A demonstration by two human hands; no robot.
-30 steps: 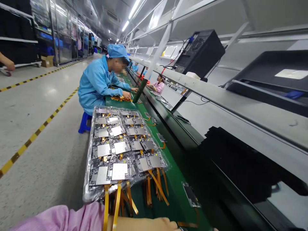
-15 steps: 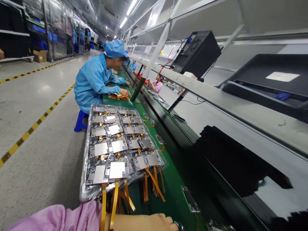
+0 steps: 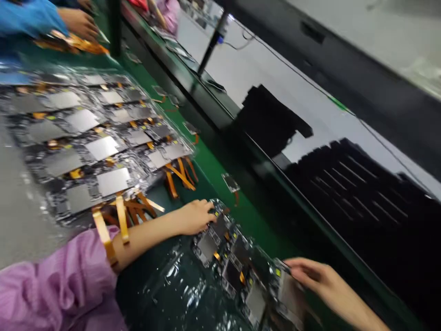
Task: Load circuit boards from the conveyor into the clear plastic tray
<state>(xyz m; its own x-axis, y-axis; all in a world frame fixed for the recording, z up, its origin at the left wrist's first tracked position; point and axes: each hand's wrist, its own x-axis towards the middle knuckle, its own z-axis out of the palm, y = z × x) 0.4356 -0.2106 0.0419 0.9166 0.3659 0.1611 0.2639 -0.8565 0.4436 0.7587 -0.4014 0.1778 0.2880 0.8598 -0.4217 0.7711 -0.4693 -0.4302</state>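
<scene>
Plastic and shiny, your near tray [image 3: 186, 271] at bottom centre looks part-filled, with circuit boards [image 3: 232, 276] lining its right side; the far tray [image 3: 181, 138] at upper left already carries several rows. Your right hand [image 3: 320, 278] pinches one board [image 3: 289, 294] at lower right between thumb and fingers. Your left hand [image 3: 195, 217] touches the near tray's top end; I cannot tell whether it grips. No lettering is readable.

Over on the left there's a strip of grey floor [image 3: 10, 193] beside the long green tabletop [image 3: 210, 158]; dark posts [image 3: 212, 43] lean past it, and a thin cable [image 3: 296, 73] trails under the dark-edged shelf [image 3: 379, 27]
</scene>
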